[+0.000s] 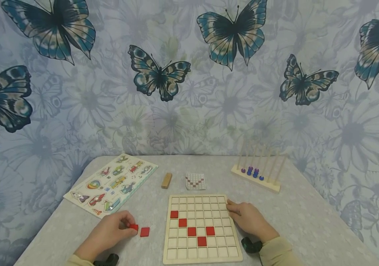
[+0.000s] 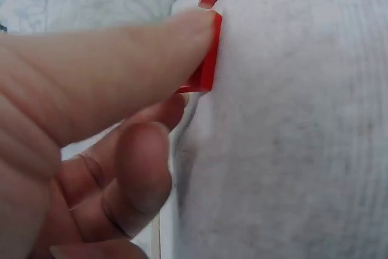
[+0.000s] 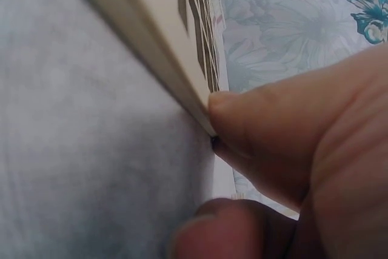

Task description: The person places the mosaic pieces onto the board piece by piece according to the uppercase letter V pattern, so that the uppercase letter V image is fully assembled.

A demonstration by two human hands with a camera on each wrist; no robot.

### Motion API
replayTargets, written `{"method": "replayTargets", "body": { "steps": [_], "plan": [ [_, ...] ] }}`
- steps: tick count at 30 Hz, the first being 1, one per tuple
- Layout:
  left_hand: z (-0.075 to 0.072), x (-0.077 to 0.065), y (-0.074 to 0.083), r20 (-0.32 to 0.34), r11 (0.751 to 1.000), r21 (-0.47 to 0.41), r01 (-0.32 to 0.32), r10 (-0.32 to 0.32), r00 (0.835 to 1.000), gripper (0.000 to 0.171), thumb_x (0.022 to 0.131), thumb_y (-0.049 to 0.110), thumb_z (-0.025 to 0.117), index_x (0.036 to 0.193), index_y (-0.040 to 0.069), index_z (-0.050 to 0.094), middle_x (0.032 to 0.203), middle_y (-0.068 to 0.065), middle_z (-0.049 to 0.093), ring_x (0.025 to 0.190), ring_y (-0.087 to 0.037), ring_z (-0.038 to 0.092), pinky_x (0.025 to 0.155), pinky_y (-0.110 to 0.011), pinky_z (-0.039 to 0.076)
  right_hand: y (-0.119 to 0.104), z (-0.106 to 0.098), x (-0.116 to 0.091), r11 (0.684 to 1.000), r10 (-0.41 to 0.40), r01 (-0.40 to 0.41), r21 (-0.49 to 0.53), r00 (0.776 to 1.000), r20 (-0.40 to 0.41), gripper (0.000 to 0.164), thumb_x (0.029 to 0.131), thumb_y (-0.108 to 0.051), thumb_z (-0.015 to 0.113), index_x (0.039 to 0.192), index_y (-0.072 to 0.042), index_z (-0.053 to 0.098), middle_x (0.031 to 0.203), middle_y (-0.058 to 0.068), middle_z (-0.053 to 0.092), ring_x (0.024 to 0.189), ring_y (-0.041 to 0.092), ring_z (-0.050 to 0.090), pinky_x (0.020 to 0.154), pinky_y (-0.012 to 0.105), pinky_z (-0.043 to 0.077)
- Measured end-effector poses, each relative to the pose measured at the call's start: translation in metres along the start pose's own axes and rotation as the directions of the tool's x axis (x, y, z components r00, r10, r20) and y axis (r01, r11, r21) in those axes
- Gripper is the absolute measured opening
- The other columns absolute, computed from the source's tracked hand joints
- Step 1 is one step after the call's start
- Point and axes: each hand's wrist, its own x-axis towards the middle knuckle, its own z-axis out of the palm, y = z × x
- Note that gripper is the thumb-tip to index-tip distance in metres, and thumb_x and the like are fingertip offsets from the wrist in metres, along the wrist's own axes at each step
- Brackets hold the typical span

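Note:
My left hand (image 1: 111, 229) pinches a red square tile (image 1: 134, 227) between thumb and fingers, just above the table. Beside it lies another red tile (image 1: 144, 232) on the cloth. In the left wrist view, the pinched tile (image 2: 210, 59) shows its edge beyond the thumb. A square wooden grid board (image 1: 178, 253) sits in front, with several red tiles in its cells in a V-like pattern. My right hand (image 1: 251, 218) grips the board's upper right edge. The right wrist view has the thumb (image 3: 254, 119) against that edge, another finger below it, and further fingers bent.
Behind the board lies a small paper card (image 1: 195, 181) with a printed grid pattern. A wooden block (image 1: 166, 181) is to its left. A picture puzzle board (image 1: 113, 184) covers the far left, and a pegged wooden stand (image 1: 256, 180) with purple and blue beads stands far right.

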Motion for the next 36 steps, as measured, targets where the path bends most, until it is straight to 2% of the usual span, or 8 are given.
{"method": "replayTargets", "body": {
  "steps": [4, 10, 18, 27, 31, 36],
  "plan": [
    [-0.001, 0.002, 0.003, -0.004, 0.999, -0.004, 0.033, -0.033, 0.999, 0.015, 0.086, 0.022, 0.083, 0.087, 0.023, 0.068, 0.084, 0.011, 0.069, 0.072, -0.008, 0.062, 0.066, -0.027, 0.049, 0.0, -0.001, -0.002, 1.0, 0.006, -0.006, -0.001, 1.0, 0.007, 0.036, 0.099, -0.017, 0.068, 0.133, -0.006, 0.069, 0.147, 0.007, 0.059, 0.134, 0.039, 0.057, 0.108, 0.058, 0.043],
    [-0.001, 0.003, 0.006, -0.002, 0.998, -0.005, 0.058, -0.058, 0.998, 0.01, 0.09, 0.018, 0.079, 0.088, 0.024, 0.07, 0.084, 0.011, 0.069, 0.073, -0.01, 0.06, 0.066, -0.029, 0.048, 0.001, -0.003, -0.005, 1.0, 0.01, -0.01, 0.0, 1.0, 0.009, 0.036, 0.099, -0.016, 0.068, 0.133, -0.005, 0.069, 0.147, 0.007, 0.059, 0.133, 0.04, 0.057, 0.108, 0.059, 0.044],
    [-0.002, 0.002, 0.002, -0.016, 0.999, -0.033, -0.006, 0.006, 1.0, 0.006, 0.092, 0.02, 0.077, 0.09, 0.022, 0.072, 0.081, 0.011, 0.068, 0.07, -0.007, 0.056, 0.063, -0.025, 0.047, 0.002, -0.001, -0.004, 1.0, 0.0, 0.0, 0.004, 1.0, -0.004, 0.036, 0.099, -0.015, 0.068, 0.133, -0.005, 0.069, 0.147, 0.006, 0.059, 0.133, 0.039, 0.058, 0.108, 0.058, 0.044],
    [-0.001, 0.004, 0.003, -0.088, 0.996, -0.09, -0.005, -0.003, 0.996, 0.004, 0.093, 0.022, 0.077, 0.092, 0.023, 0.074, 0.084, 0.013, 0.07, 0.072, -0.005, 0.056, 0.066, -0.024, 0.047, 0.004, 0.0, -0.003, 1.0, -0.008, 0.008, 0.0, 1.0, -0.005, 0.035, 0.099, -0.015, 0.068, 0.132, -0.005, 0.069, 0.146, 0.007, 0.06, 0.132, 0.04, 0.058, 0.107, 0.058, 0.044],
    [0.002, 0.007, 0.014, -0.084, 0.979, -0.197, -0.045, 0.029, 0.996, 0.006, 0.094, 0.024, 0.076, 0.097, 0.019, 0.074, 0.085, 0.008, 0.072, 0.064, -0.007, 0.055, 0.06, -0.025, 0.048, 0.004, 0.001, -0.001, 1.0, -0.005, 0.005, -0.001, 1.0, -0.003, 0.035, 0.099, -0.015, 0.068, 0.133, -0.005, 0.069, 0.146, 0.007, 0.06, 0.133, 0.038, 0.058, 0.108, 0.057, 0.045],
    [0.011, 0.013, 0.044, 0.0, 0.951, -0.302, -0.07, 0.073, 0.997, 0.017, 0.096, 0.027, 0.073, 0.106, 0.013, 0.075, 0.095, 0.003, 0.075, 0.07, -0.01, 0.059, 0.062, -0.026, 0.05, 0.003, 0.002, 0.002, 1.0, -0.002, 0.002, -0.005, 1.0, -0.001, 0.036, 0.099, -0.016, 0.068, 0.134, -0.006, 0.068, 0.147, 0.006, 0.059, 0.134, 0.036, 0.057, 0.109, 0.056, 0.045]
  ]
}}
